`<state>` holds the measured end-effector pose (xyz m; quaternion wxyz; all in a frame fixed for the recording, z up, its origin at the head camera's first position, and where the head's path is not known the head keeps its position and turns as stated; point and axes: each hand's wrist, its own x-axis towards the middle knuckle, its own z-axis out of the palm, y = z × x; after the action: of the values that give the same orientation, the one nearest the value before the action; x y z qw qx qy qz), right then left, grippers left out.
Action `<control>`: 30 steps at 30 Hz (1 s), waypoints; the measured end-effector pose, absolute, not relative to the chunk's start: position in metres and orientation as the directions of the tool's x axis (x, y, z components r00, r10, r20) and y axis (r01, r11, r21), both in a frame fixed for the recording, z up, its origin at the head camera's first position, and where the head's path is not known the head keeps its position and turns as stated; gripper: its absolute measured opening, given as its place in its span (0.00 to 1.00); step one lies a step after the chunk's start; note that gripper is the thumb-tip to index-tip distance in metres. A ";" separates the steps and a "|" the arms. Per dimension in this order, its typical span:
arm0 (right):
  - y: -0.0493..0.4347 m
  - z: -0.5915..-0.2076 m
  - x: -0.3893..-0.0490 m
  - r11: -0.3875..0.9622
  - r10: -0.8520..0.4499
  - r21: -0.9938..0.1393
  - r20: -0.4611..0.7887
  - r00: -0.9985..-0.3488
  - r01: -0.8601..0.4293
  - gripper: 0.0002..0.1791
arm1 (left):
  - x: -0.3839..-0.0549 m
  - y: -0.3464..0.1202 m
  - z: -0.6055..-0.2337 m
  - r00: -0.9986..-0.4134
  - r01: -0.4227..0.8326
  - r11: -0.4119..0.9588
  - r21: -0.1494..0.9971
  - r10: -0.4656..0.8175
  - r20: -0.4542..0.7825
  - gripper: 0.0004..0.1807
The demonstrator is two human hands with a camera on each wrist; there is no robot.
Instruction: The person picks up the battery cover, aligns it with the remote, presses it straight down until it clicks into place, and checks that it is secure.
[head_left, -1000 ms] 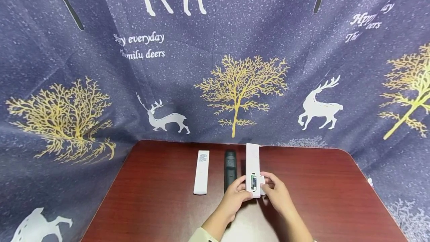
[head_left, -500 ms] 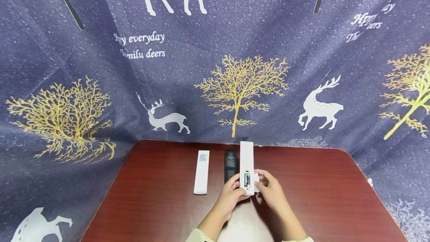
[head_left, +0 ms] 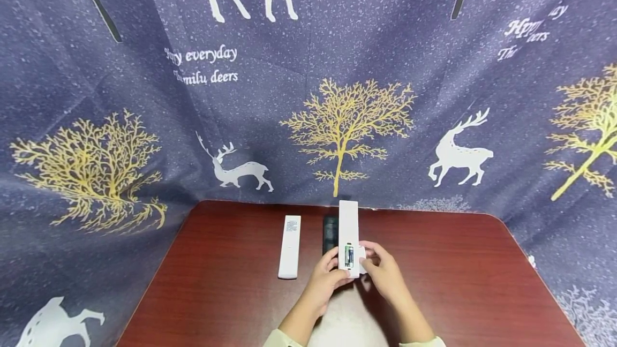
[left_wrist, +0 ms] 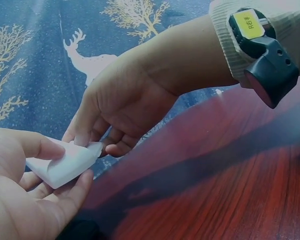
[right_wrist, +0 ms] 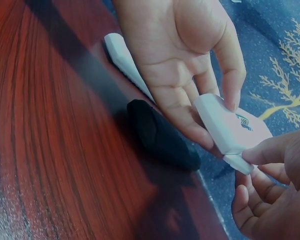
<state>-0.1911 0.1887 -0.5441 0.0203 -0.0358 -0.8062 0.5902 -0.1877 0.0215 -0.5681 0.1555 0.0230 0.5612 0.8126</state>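
Observation:
A white remote control [head_left: 348,224] is held above the table, back side up, its battery compartment open with batteries [head_left: 349,257] visible inside. My left hand [head_left: 324,278] grips its near end from the left, thumb across the lower edge in the left wrist view. At the remote's right side, my right hand [head_left: 384,271] pinches a small white battery cover [head_left: 363,262] between thumb and fingers. In the right wrist view, this cover [right_wrist: 238,164] sits right against the remote's edge [right_wrist: 221,131]; whether the right fingers also touch the remote is unclear.
A black remote [head_left: 330,232] lies on the reddish-brown table [head_left: 217,283], partly hidden behind the held one. Left of it lies another white remote [head_left: 289,248], label side up. A blue printed cloth [head_left: 308,42] hangs along the table's back edge.
Both hands have shifted left together, carrying the white remote and cover from right of the black remote to partly over it. Both grips look unchanged.

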 end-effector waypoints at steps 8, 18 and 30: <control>0.186 -0.544 -0.194 0.324 0.099 -0.945 0.002 -0.995 0.031 0.21 | -0.190 0.018 -0.569 -0.951 -0.228 -0.336 0.914 0.279 -0.135 0.41; 0.187 -0.541 -0.196 0.295 0.138 -0.955 0.006 -0.990 0.036 0.22 | -0.190 0.015 -0.568 -0.953 -0.218 -0.345 0.913 0.277 -0.122 0.41; 0.188 -0.530 -0.198 0.291 0.150 -0.957 0.050 -0.987 -0.005 0.22 | -0.191 0.015 -0.568 -0.958 -0.218 -0.347 0.912 0.256 -0.131 0.41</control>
<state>-0.1977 0.1875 -0.5297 0.0651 -0.0454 -0.8009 0.5935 -0.1915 0.0148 -0.5680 0.1445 0.0174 0.5528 0.8205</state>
